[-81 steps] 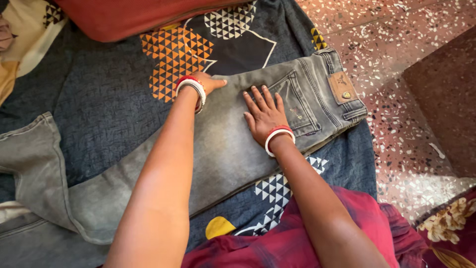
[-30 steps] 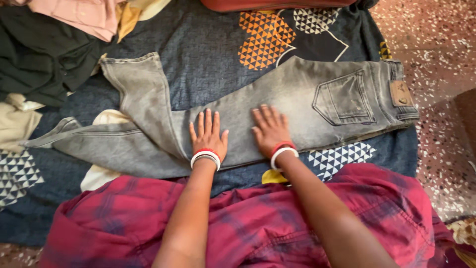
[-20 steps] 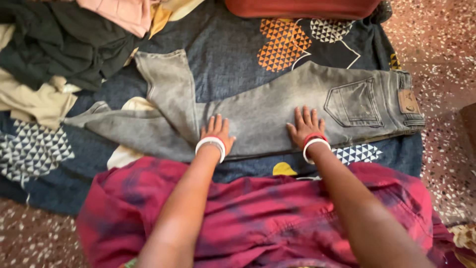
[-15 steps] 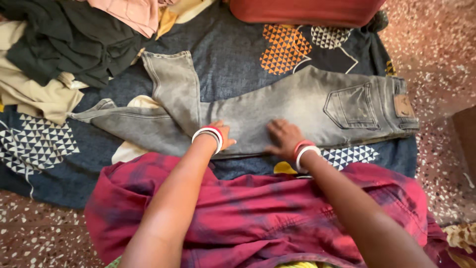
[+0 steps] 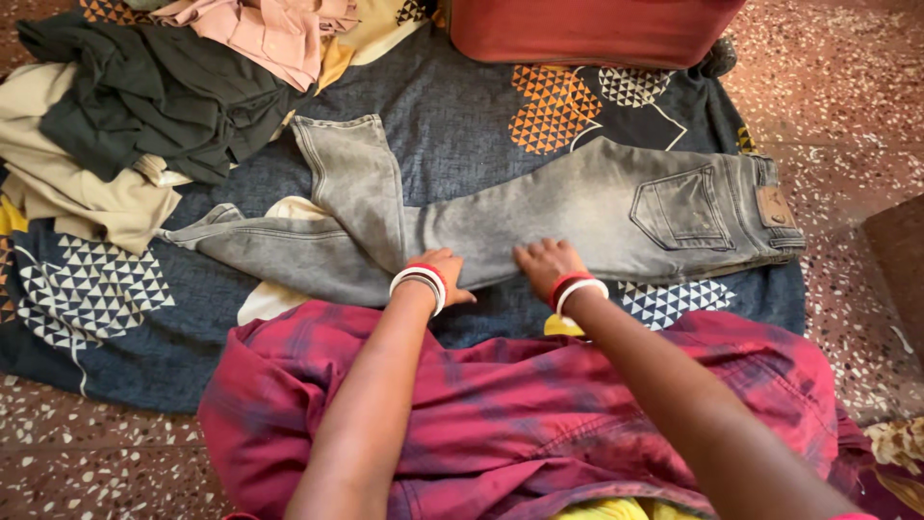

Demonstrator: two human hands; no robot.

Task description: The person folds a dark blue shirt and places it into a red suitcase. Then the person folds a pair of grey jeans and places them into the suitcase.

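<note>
Grey jeans lie flat across a dark blue patterned sheet, waistband to the right and legs bent off to the left. My left hand and my right hand sit side by side at the near edge of the thigh part. The fingers of both are curled onto that edge. Red and white bangles ring both wrists.
A heap of black, pink and beige clothes lies at the back left. A red block-shaped thing stands at the back. A red plaid cloth covers my lap. Speckled floor runs along the right.
My hands slid from flat on the jeans back to their near edge, and the fingers curled onto it. The view shifted, so more of the clothes heap shows.
</note>
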